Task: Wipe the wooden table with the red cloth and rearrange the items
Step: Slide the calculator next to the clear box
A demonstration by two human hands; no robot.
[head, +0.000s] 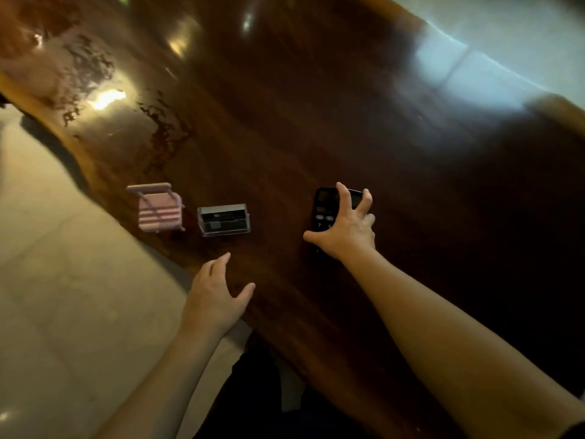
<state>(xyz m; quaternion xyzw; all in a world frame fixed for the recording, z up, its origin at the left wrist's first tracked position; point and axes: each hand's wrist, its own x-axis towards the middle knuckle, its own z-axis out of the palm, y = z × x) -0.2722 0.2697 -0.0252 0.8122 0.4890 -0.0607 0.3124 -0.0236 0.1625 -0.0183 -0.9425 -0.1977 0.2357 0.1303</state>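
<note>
A dark glossy wooden table (pixel 316 122) fills most of the head view. On it lies a black calculator (pixel 323 210), with my right hand (pixel 345 229) spread over it, fingers curled around its far and near edges. My left hand (pixel 218 296) hovers at the table's near edge, fingers apart and holding nothing. Left of the calculator sit a clear plastic card holder (pixel 224 219) and a small pink slatted rack (pixel 160 207). No red cloth is in view.
The table's curved near edge (pixel 95 185) runs diagonally from upper left to lower right, with pale tiled floor (pixel 63 280) below it. Bright light reflections shine on the far left of the tabletop. Pale floor also shows past the far edge at upper right.
</note>
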